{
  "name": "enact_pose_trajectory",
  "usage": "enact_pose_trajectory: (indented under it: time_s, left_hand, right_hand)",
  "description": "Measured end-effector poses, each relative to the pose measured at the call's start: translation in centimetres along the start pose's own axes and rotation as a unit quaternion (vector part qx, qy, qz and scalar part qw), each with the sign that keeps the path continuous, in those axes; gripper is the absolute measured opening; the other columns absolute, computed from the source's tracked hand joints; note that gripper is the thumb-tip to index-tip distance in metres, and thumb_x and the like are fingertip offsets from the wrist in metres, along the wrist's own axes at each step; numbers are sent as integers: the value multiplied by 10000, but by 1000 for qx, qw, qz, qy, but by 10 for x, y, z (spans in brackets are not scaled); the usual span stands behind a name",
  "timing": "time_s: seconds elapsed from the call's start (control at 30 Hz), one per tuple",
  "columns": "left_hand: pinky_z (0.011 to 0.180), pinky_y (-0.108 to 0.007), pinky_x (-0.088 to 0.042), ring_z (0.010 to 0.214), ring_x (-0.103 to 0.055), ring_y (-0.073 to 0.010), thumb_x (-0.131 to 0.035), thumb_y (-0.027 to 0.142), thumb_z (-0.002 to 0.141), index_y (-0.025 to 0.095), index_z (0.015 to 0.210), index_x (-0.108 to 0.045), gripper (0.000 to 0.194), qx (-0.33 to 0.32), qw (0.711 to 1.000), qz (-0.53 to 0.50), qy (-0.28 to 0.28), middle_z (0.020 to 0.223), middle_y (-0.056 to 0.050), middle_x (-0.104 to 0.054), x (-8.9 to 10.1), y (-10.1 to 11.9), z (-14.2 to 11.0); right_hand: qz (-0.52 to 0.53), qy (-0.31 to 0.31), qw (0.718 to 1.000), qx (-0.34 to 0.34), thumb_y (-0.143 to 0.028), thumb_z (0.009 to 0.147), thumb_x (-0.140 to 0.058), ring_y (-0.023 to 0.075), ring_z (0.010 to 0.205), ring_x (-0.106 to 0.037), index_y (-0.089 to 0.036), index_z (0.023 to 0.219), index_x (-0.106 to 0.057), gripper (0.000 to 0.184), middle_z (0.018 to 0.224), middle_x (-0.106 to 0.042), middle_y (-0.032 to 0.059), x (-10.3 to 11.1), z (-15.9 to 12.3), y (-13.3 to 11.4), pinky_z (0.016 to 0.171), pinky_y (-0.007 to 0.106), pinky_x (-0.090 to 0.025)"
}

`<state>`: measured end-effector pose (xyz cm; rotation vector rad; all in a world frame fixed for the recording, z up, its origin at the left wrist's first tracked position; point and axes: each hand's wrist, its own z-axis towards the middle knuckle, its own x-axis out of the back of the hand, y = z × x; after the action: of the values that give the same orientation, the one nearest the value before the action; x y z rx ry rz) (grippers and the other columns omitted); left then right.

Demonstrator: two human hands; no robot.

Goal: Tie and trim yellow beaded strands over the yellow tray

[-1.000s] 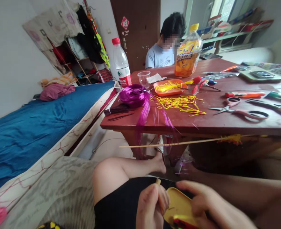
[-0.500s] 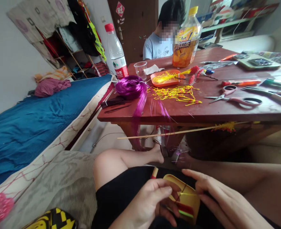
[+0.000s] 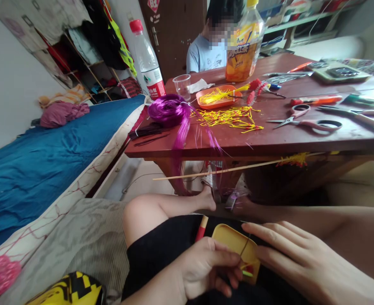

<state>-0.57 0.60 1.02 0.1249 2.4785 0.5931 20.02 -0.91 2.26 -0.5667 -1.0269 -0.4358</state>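
My left hand (image 3: 210, 264) is over my lap, thumb and forefinger pinched on the end of a thin dark wire (image 3: 245, 245). Fine yellow strands show beside those fingertips. Beneath lies a shallow yellow tray (image 3: 227, 235), holding a small red piece and a bright green piece partly hidden by my fingers. My right hand (image 3: 298, 254) is stretched flat along the tray's right side, fingers extended, its forefinger close to the wire's upper end; whether it touches the wire is unclear. A red stick with a pale wooden end (image 3: 201, 228) rests left of the tray.
On the red table (image 3: 238, 142) are a purple fibre bundle (image 3: 168, 110), yellow bound strands (image 3: 228, 118), an orange tray (image 3: 202, 101), scissors (image 3: 320, 124) and bottles. A thin wooden stick (image 3: 212, 172) juts below its edge. Another person (image 3: 202, 55) sits opposite; a bed (image 3: 62, 140) is left.
My left fingers have closed into a pinch on the dark wire. My right hand has flattened beside the tray. The view has shifted slightly, showing more of the red stick.
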Motion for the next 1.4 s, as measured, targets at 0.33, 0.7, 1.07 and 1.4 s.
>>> enact_pose_trajectory:
  time_s: [0.33, 0.7, 1.07, 1.4]
  left_hand:
    - [339, -136, -431, 399, -540, -56, -830, 391, 436, 64, 630, -681, 408, 17, 1000, -9, -7, 545, -23, -626, 0, -8, 3]
    - [328, -143, -412, 371, -507, -51, -831, 379, 428, 86, 570, -653, 371, -1, 1000, -30, -9, 494, -5, -599, -8, -5, -1]
    - [426, -190, -382, 437, -461, -62, -715, 316, 596, 102, 580, -626, 232, -207, 964, 116, 120, 522, 5, -561, -12, -13, -1]
    - [419, -193, -383, 453, -485, -79, -730, 348, 541, 95, 583, -619, 280, -105, 991, 28, 77, 542, -27, -597, -6, -15, 3]
  right_hand:
    - [-75, 13, 994, 78, -128, 951, -110, 167, 712, -585, -206, 942, -633, 529, 1016, -678, 65, 8, 16, 1, 628, 310, -436]
    - [-68, 32, 996, 52, -150, 955, -119, 155, 685, -625, -217, 887, -646, 535, 1023, -695, 56, 6, 14, 1, 599, 284, -480]
    - [413, 93, 826, -373, -348, 829, -532, 155, 618, -605, -195, 687, -639, 235, 673, -625, 15, -35, 1, -34, 571, 197, -499]
    - [685, 125, 554, -456, -384, 722, -686, 121, 539, -558, -153, 599, -628, 268, 559, -589, -11, -50, 10, -44, 562, 218, -456]
